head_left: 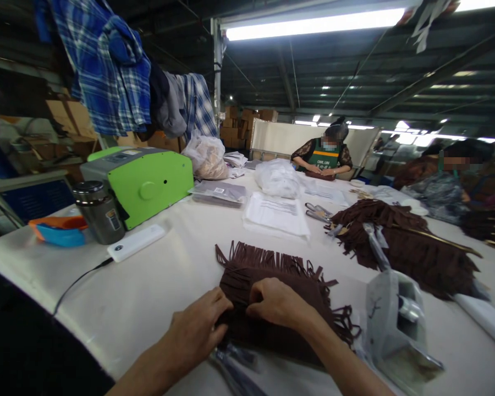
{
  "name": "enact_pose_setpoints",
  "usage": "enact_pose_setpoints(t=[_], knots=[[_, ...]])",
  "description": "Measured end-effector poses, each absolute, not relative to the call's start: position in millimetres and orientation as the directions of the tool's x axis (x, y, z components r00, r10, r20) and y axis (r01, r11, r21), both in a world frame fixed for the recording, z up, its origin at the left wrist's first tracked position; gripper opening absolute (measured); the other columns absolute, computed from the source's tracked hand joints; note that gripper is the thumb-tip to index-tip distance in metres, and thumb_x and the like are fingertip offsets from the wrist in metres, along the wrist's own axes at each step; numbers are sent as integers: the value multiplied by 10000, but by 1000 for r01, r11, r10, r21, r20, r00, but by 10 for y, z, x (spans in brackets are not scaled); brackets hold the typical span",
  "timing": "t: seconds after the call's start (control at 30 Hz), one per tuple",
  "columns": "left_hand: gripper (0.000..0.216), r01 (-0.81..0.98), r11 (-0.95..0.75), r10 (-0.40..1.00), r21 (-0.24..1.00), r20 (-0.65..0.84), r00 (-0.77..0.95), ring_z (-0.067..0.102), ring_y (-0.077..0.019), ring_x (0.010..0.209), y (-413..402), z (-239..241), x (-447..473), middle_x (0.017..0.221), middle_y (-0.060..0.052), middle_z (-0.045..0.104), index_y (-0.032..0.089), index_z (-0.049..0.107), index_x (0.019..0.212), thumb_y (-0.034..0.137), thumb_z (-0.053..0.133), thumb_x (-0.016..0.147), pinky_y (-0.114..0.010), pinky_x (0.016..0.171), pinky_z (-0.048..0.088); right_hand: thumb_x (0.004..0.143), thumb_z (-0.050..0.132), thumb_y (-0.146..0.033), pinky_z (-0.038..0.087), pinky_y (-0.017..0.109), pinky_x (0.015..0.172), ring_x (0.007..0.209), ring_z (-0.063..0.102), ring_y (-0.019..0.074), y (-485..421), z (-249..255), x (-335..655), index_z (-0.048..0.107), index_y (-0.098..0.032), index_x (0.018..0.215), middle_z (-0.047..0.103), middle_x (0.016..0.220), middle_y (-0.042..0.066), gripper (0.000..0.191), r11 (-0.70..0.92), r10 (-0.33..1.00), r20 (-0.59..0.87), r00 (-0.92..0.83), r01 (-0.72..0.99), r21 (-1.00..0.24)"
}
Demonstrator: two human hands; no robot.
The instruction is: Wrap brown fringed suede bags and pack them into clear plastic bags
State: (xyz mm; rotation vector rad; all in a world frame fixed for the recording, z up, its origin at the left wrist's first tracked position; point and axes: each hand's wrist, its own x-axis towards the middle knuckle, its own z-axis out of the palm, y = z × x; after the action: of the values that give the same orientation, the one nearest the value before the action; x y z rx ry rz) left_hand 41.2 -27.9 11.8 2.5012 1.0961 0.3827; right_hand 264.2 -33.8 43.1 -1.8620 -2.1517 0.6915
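A dark brown fringed bag [301, 286] lies on the white table in front of me, its strips spread along the far and right edges. My left hand [200, 322] grips its left side, thumb and fingers closed on the brown material. Close by, my right hand [276, 301] is bent over the top of the bag with its fingers curled into the material. What lies under the fingertips is hidden. Below my left wrist, a dark strip wrapped in clear plastic [235, 360] sticks out from the bag's near edge.
To the right stand a tape dispenser [390, 324] and a pile of brown fringed pieces [412, 247]. Scissors [318, 212] lie near white plastic bags [277, 214]. At left are a green machine [152, 184], a tumbler [101, 214] and a white power bank [136, 243]. Co-workers sit across.
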Motion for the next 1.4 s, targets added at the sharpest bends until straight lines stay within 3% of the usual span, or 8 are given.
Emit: enact_pose_setpoints(t=[0.17, 0.33, 0.53, 0.73, 0.93, 1.07, 1.3, 1.4], knots=[[245, 671, -559, 815, 487, 174, 552, 584, -180, 923, -290, 135, 391, 981, -32, 592, 250, 558, 1031, 151, 376, 899, -297, 833, 467, 744, 631, -256, 367, 253, 616, 741, 633, 164, -363, 583, 2622, 714, -242, 805, 727, 815, -1, 104, 95, 985, -83, -149, 882, -461], [374, 630, -611, 760, 479, 134, 636, 551, -216, 999, -307, -33, 664, 1047, -48, 602, 246, 585, 1043, 39, 410, 785, -350, 872, 454, 776, 593, -224, 365, 250, 652, 806, 642, 167, -367, 554, 2470, 705, -250, 787, 727, 851, -10, 115, 143, 986, -19, -168, 888, -438], [304, 468, -583, 770, 664, 266, 580, 579, -166, 904, -327, 88, 567, 960, -17, 622, 249, 561, 999, 83, 345, 862, -281, 823, 458, 821, 564, -205, 388, 239, 683, 827, 652, 156, -359, 527, 2621, 692, -254, 847, 728, 884, -17, 140, 150, 989, 59, -138, 902, -405], [224, 655, -566, 802, 500, 153, 577, 566, -196, 885, -365, -2, 526, 907, -13, 618, 232, 576, 864, 63, 471, 760, -318, 810, 444, 873, 496, -189, 405, 250, 784, 909, 625, 162, -123, 463, 2587, 669, -234, 888, 704, 944, 10, 179, 185, 980, 140, -144, 917, -354], [303, 454, -735, 640, 503, 293, 710, 582, -196, 913, -505, 61, 834, 978, -28, 643, 247, 604, 992, 64, 425, 830, -321, 830, 454, 845, 541, -183, 392, 296, 889, 1026, 579, 199, 154, 283, 2399, 666, -221, 1053, 687, 1073, 46, 245, 286, 957, 130, -261, 925, -250], [248, 552, -582, 801, 597, 308, 513, 612, -169, 891, -216, 155, 630, 950, -19, 643, 243, 597, 951, 139, 383, 881, -281, 798, 477, 850, 552, -196, 390, 352, 875, 998, 585, 235, 194, 233, 2357, 688, -204, 962, 699, 1010, 71, 176, 290, 956, 99, -276, 939, -183], [258, 749, -393, 919, 534, 246, 307, 617, -198, 943, 490, -178, 397, 976, -56, 641, 200, 589, 948, 129, 372, 829, -352, 900, 470, 907, 448, -142, 380, 360, 878, 955, 609, 221, 42, 277, 2337, 686, -175, 893, 699, 954, 87, 240, 308, 950, 78, -301, 946, -103], [309, 803, -338, 939, 491, 235, 251, 622, -219, 938, 750, -315, 374, 1026, -106, 628, 145, 561, 1076, 131, 357, 844, -391, 898, 485, 885, 486, -157, 403, 338, 825, 873, 637, 211, -18, 323, 2421, 698, -175, 816, 706, 887, 77, 224, 313, 950, 39, -310, 945, -100]])
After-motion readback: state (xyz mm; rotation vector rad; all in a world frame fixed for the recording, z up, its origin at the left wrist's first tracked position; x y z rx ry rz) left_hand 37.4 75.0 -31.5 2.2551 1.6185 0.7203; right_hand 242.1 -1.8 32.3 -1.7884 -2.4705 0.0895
